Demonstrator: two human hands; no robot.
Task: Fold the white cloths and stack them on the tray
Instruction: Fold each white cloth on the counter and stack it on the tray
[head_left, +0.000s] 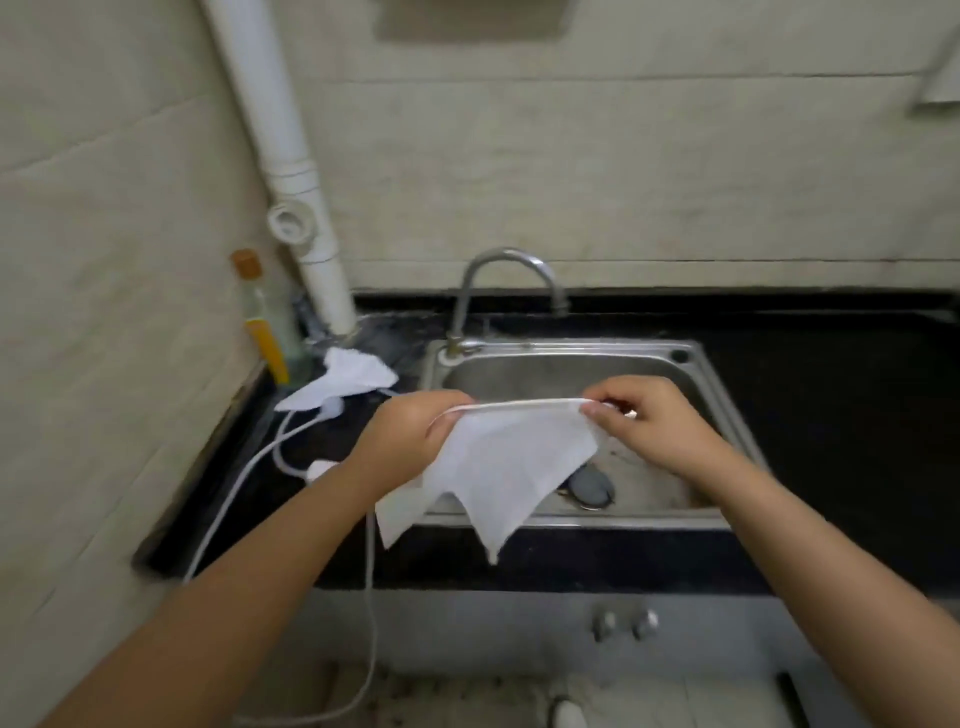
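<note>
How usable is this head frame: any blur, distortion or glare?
Head view: soft overall, with the cloth and both hands (left, right) slightly smeared; wide-angle bending curves the pipe and wall lines; lighting dim and even, mild sheen on the sink rim.

Two bare hands, left hand (410, 434) and right hand (647, 423), pinch a thin white cloth (498, 467) stretched above a stainless steel sink (696, 374); another crumpled white cloth (345, 379) lies on the black table (831, 415).

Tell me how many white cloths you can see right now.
2. One white cloth hangs over the sink, held by the left hand and right hand. Another crumpled cloth lies on the counter left of the faucet.
</note>
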